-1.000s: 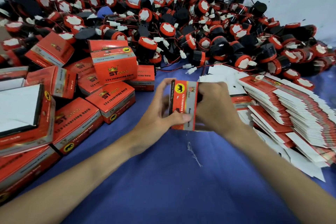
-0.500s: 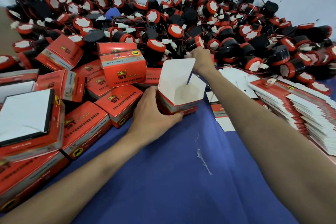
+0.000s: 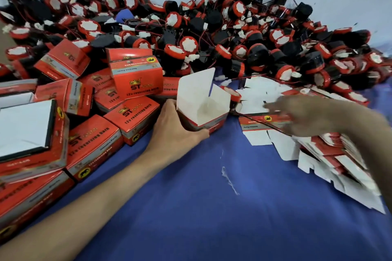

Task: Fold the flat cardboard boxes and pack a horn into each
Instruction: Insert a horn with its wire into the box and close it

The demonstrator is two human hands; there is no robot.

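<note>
Right hand point(image 3: 301, 116) has swung back from the horn pile point(image 3: 233, 34) and is now over the flat boxes point(image 3: 331, 154) by the blue cloth's point(image 3: 212, 207) right edge, too blurry to tell its grip. Left hand point(image 3: 174, 127) grips the open box point(image 3: 197, 93) mid-cloth, flaps up.

Red packed boxes point(image 3: 135, 79) with grey band, yellow-black badge; white-lined open box point(image 3: 198, 99); black horns point(image 3: 259, 54), red rims; blue cloth point(image 3: 212, 218).

Left hand point(image 3: 178, 128) around open-topped box point(image 3: 199, 95) on blue cloth point(image 3: 212, 207), blurred right hand point(image 3: 303, 116) over flat boxes point(image 3: 254, 127), horns point(image 3: 244, 34) behind
</note>
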